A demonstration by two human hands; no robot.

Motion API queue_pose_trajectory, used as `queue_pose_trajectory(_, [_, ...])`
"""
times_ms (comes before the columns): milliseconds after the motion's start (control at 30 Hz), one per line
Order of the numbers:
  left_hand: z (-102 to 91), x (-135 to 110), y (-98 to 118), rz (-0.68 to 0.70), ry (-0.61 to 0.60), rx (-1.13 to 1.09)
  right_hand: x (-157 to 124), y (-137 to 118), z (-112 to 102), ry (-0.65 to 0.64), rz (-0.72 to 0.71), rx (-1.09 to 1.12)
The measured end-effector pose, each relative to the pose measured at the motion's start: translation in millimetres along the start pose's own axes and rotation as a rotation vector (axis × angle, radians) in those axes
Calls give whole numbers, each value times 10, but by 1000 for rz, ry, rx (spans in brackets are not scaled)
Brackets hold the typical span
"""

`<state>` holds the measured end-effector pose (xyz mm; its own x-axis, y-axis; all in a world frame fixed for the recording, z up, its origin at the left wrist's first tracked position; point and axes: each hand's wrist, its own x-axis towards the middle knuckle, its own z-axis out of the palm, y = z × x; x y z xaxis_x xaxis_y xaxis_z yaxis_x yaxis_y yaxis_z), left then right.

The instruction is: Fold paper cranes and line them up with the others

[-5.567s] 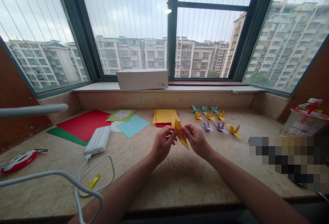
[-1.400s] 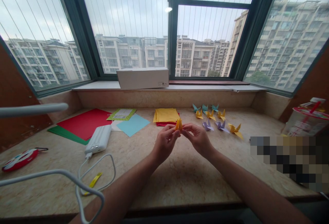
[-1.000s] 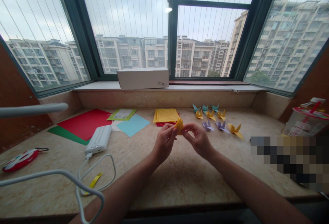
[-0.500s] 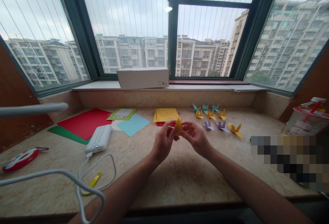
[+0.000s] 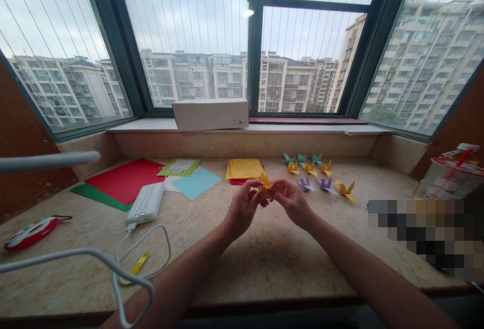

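Both hands meet above the middle of the stone counter (image 5: 264,258). My left hand (image 5: 242,210) and my right hand (image 5: 291,200) pinch a small folded piece of yellow-orange paper (image 5: 264,185) between their fingertips; most of it is hidden by the fingers. Behind it lies a stack of yellow paper sheets (image 5: 244,169) on red ones. To the right stand several finished paper cranes (image 5: 315,173) in teal, yellow and purple.
Red and green sheets (image 5: 124,182), a light blue sheet (image 5: 195,183) and a white power bank (image 5: 145,204) with its cable (image 5: 141,256) lie to the left. A white box (image 5: 210,114) sits on the sill. A lidded cup (image 5: 448,173) stands far right.
The folded paper was long and hanging down at first; now it is small and tucked between the fingertips. Both hands stayed in place, with the fingers working the paper.
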<state>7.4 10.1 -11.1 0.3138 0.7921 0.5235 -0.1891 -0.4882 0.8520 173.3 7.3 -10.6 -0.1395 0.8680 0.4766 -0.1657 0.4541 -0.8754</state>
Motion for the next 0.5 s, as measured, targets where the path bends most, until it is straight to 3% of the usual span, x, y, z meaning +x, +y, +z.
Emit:
queue_pose_trajectory(267, [-3,26,39,89,-8,24,-3,-40,10,21,-3,41])
queue_pose_trajectory(500, [-1,18,65,-33,53,-28,-19,-27,24,2,33,83])
